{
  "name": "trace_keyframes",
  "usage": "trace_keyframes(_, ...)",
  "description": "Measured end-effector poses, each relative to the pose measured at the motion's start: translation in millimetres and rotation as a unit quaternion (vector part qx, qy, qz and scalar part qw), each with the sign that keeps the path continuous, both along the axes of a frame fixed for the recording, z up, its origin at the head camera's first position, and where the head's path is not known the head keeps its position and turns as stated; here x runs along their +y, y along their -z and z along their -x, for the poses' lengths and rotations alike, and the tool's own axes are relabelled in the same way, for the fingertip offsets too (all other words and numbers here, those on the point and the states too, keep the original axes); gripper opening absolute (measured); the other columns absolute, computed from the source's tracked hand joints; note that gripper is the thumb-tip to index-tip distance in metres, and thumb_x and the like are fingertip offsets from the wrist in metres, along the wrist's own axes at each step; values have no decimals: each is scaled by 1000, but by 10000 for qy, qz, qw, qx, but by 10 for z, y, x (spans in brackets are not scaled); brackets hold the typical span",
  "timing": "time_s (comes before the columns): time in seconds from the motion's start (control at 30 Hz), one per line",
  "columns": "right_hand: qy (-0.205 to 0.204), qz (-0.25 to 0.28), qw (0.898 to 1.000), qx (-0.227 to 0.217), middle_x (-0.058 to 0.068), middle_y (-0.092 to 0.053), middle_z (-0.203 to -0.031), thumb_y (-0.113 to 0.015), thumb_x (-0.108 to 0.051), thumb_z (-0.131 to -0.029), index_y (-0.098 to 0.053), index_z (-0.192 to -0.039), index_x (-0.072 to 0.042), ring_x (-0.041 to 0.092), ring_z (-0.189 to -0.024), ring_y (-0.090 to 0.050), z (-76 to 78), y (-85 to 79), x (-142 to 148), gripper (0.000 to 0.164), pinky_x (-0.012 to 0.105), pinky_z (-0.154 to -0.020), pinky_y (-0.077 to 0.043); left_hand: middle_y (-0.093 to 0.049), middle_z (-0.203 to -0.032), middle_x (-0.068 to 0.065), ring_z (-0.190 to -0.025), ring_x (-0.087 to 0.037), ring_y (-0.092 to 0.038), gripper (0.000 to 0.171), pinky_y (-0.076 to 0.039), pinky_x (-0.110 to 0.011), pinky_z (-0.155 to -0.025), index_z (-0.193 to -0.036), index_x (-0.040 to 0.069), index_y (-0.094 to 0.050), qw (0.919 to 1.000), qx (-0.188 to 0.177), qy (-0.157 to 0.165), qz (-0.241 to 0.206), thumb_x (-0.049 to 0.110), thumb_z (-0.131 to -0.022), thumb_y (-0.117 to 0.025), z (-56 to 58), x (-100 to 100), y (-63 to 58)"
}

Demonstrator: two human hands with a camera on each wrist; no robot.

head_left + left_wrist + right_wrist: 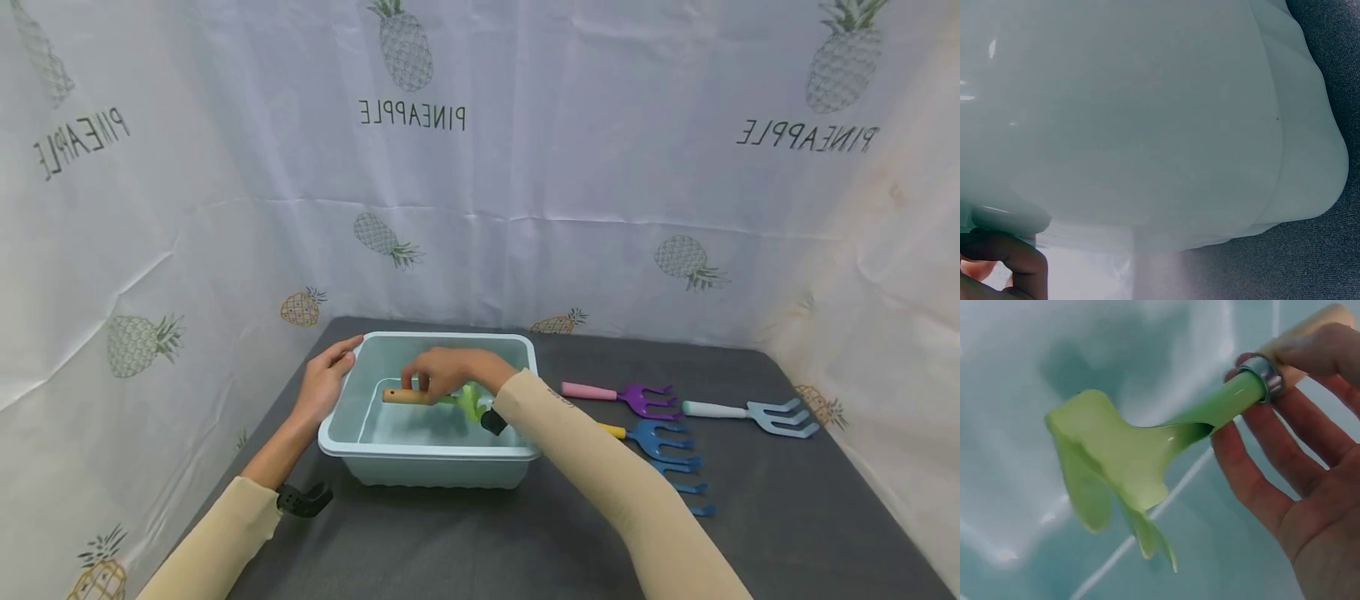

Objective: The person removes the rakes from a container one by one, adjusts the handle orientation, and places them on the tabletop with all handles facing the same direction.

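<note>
A pale green-blue plastic basin (435, 472) stands on the dark table, toward the left. At its left side my left hand (326, 379) grips the rim, with curled fingers (1025, 262) showing at the edge in the left wrist view. Inside the basin, my right hand (447, 371) holds a small hand rake by its wooden handle (402, 397). Its light green head (1116, 447) has bent tines that point down toward the basin floor in the right wrist view. Thumb and fingertips pinch the handle around the silver collar (1263, 376).
Right of the basin lie a purple rake (641, 400) with a pink handle, a blue rake (660, 437) with a yellow handle, and a light-blue rake (780, 417) with a white handle. More blue tines (686, 489) show beside my right sleeve. Pineapple-print curtains (600, 167) surround the table.
</note>
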State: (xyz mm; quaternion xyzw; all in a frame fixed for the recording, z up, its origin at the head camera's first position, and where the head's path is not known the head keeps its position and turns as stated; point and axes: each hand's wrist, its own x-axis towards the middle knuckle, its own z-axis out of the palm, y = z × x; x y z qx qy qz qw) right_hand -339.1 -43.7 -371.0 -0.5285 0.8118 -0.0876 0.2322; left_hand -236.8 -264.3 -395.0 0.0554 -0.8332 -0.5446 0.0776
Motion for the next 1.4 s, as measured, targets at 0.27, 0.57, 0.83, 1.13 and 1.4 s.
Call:
trace_keyframes(0.27,-46,306,9994,161,3,-75,-114,-68,-11,-95,-65,-128,-19,13,-103,-70,-51,-321,160,34,26,-88,-56,-47,-158,-21,-142,-36,-45,45,-37,-50,-115,-156,7,-46,9999,76,7,106,18,-112,-41,21,28,34)
trace_keyframes(0.57,146,493,9984,244,6,-75,-114,-67,-6,-94,-63,-128,-15,18,-108,-72,-213,-841,389,36,31,-95,-57,-45,-161,-19,-146,-36,-42,46,-35,-50,-118,-156,7,-46,9999,80,8,128,18,-112,-41,26,20,18)
trace_keyframes(0.83,65,439,9957,815,4,-73,-104,-66,-5,-93,-64,-127,-13,16,-91,-65,-327,-1121,690,35,28,-81,-52,-46,-159,-18,-143,-33,-46,46,-42,-38,-107,-158,11,-44,10000,-41,57,68,22,-113,-39,11,9,-8)
trace_keyframes(1.13,119,387,9920,1196,4,-73,-98,-65,-3,-90,-65,-124,-12,16,-83,-60,-456,-1335,1059,35,28,-74,-49,-44,-161,-18,-145,-35,-45,47,-40,-47,-113,-158,9,-43,9999,-36,30,92,21,-113,-38,2,6,6)
trace_keyframes(1.4,261,342,9902,1325,1,-71,-95,-65,-3,-89,-66,-122,-13,14,-80,-58,-501,-1331,1462,35,28,-71,-49,-41,-163,-19,-150,-37,-40,47,-36,-52,-120,-158,8,-43,9999,-9,113,124,20,-113,-38,-5,10,-25)
